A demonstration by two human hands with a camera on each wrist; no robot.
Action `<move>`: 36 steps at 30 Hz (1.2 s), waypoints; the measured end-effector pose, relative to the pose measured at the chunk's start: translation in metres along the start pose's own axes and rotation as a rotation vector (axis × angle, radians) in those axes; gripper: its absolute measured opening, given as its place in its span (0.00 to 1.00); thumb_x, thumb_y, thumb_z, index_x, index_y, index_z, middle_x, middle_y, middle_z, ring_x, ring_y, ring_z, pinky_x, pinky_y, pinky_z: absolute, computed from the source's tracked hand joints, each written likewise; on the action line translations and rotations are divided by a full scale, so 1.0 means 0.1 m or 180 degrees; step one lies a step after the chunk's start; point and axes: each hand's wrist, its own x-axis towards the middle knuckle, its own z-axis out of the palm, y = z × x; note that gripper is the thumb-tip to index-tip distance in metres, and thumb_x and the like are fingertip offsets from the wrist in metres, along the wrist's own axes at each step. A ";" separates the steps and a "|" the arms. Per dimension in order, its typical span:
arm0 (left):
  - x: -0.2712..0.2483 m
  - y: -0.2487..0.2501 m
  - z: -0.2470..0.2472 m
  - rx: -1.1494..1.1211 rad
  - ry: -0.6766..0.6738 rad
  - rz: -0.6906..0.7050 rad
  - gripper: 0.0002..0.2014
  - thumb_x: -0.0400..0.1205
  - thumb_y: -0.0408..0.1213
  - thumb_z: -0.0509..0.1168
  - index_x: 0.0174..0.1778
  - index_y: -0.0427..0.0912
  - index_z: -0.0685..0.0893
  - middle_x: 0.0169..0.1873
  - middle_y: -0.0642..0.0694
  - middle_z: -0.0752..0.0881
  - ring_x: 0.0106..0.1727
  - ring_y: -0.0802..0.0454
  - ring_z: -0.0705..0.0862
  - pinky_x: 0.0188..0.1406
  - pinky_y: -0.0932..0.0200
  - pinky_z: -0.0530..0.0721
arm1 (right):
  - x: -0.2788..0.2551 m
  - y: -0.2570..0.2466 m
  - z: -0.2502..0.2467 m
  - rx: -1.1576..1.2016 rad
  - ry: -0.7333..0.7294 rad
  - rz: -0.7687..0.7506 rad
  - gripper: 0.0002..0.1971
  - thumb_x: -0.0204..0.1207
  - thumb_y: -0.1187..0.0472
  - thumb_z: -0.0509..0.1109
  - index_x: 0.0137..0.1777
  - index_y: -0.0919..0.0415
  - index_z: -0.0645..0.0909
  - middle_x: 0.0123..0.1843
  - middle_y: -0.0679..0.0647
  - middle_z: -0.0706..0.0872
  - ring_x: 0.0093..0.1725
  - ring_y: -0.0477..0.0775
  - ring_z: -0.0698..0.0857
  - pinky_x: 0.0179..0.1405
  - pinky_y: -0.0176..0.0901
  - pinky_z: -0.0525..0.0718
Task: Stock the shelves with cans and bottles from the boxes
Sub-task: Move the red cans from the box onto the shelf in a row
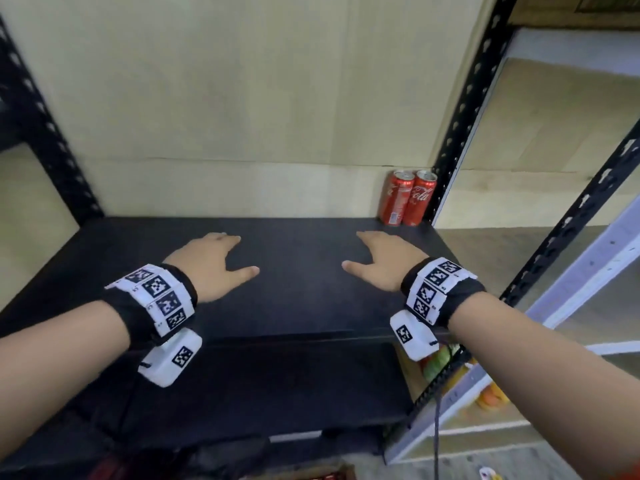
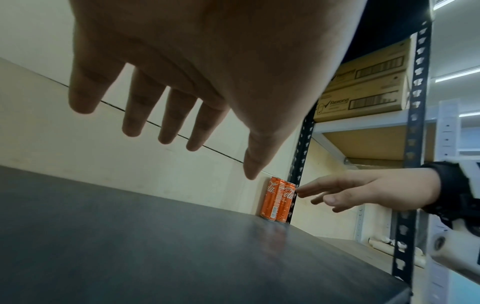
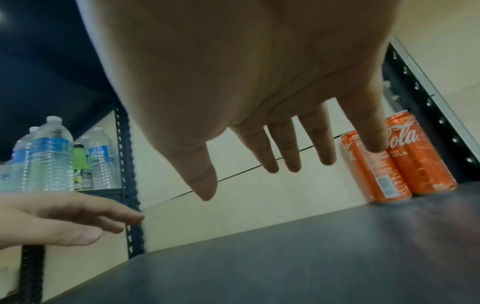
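Note:
Two red cola cans (image 1: 407, 199) stand upright side by side in the back right corner of the dark shelf (image 1: 298, 299), against the black upright. The same cans (image 2: 278, 201) (image 3: 400, 160) show in both wrist views. My left hand (image 1: 214, 261) hovers over the shelf's middle left with straight, spread fingers and holds nothing. My right hand (image 1: 381, 261) hovers over the middle right, also flat and empty, a short way in front of the cans. Both palms (image 2: 182, 72) (image 3: 246, 82) face down above the shelf board.
Black perforated uprights (image 1: 464, 109) frame the shelf. Water bottles (image 3: 52, 156) and a green bottle stand on the neighbouring shelf to the left. Cardboard boxes (image 2: 363, 86) sit on a higher shelf to the right. A box with red items (image 1: 311, 474) lies on the floor below.

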 end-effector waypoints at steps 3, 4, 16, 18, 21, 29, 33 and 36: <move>-0.43 -0.31 0.06 -0.0036 0.0018 -0.0055 0.43 0.77 0.74 0.59 0.85 0.52 0.66 0.82 0.46 0.69 0.79 0.44 0.73 0.76 0.44 0.75 | -0.31 -0.26 0.23 0.0096 -0.0044 0.0016 0.44 0.80 0.31 0.63 0.89 0.55 0.58 0.88 0.54 0.64 0.84 0.58 0.67 0.82 0.54 0.68; -0.57 -0.41 0.08 -0.0032 0.0019 -0.0065 0.43 0.77 0.74 0.59 0.84 0.53 0.67 0.81 0.46 0.70 0.78 0.43 0.75 0.75 0.43 0.76 | -0.42 -0.35 0.30 0.0099 -0.0086 0.0017 0.43 0.80 0.31 0.63 0.88 0.54 0.59 0.88 0.53 0.64 0.84 0.57 0.68 0.82 0.54 0.69; -1.83 -1.06 0.45 -0.0265 -0.0561 -0.0018 0.38 0.78 0.71 0.61 0.82 0.53 0.72 0.75 0.46 0.77 0.74 0.44 0.78 0.73 0.51 0.76 | -1.66 -1.10 0.91 0.0027 -0.0739 0.0041 0.42 0.78 0.30 0.66 0.87 0.52 0.63 0.83 0.55 0.72 0.80 0.56 0.74 0.78 0.49 0.73; -1.95 -1.07 0.54 -0.0267 -0.0728 -0.0010 0.38 0.79 0.70 0.61 0.82 0.53 0.71 0.76 0.45 0.76 0.75 0.45 0.77 0.72 0.53 0.74 | -1.78 -1.08 1.00 0.0039 -0.0886 0.0036 0.43 0.78 0.29 0.65 0.87 0.50 0.62 0.84 0.55 0.72 0.80 0.56 0.73 0.78 0.49 0.73; -2.10 -1.04 0.75 -0.0306 -0.0980 -0.0068 0.39 0.79 0.70 0.61 0.83 0.53 0.70 0.77 0.45 0.75 0.75 0.46 0.77 0.73 0.53 0.75 | -1.94 -0.99 1.15 0.0060 -0.1094 0.0026 0.42 0.78 0.29 0.64 0.87 0.48 0.61 0.83 0.55 0.72 0.80 0.56 0.73 0.77 0.49 0.73; -2.47 -0.69 1.61 -0.0387 -0.1789 -0.0341 0.33 0.80 0.63 0.66 0.77 0.48 0.76 0.69 0.43 0.81 0.69 0.45 0.80 0.64 0.57 0.77 | -2.27 -0.45 1.83 0.0114 -0.1724 0.0076 0.39 0.79 0.31 0.66 0.85 0.51 0.66 0.79 0.56 0.77 0.75 0.58 0.78 0.67 0.44 0.74; -2.62 -0.45 2.10 -0.0272 -0.2262 -0.0456 0.30 0.84 0.60 0.63 0.78 0.47 0.75 0.75 0.47 0.78 0.74 0.46 0.78 0.63 0.61 0.72 | -2.47 -0.14 2.29 0.0107 -0.2233 0.0323 0.43 0.79 0.29 0.63 0.88 0.53 0.60 0.84 0.56 0.72 0.80 0.59 0.74 0.74 0.49 0.72; -2.69 -0.39 2.51 -0.0270 -0.2451 -0.0719 0.34 0.83 0.60 0.65 0.82 0.46 0.72 0.80 0.44 0.74 0.78 0.45 0.74 0.73 0.57 0.71 | -2.62 0.08 2.67 0.0231 -0.2549 0.0539 0.42 0.79 0.31 0.64 0.88 0.51 0.59 0.84 0.55 0.71 0.80 0.58 0.73 0.75 0.51 0.73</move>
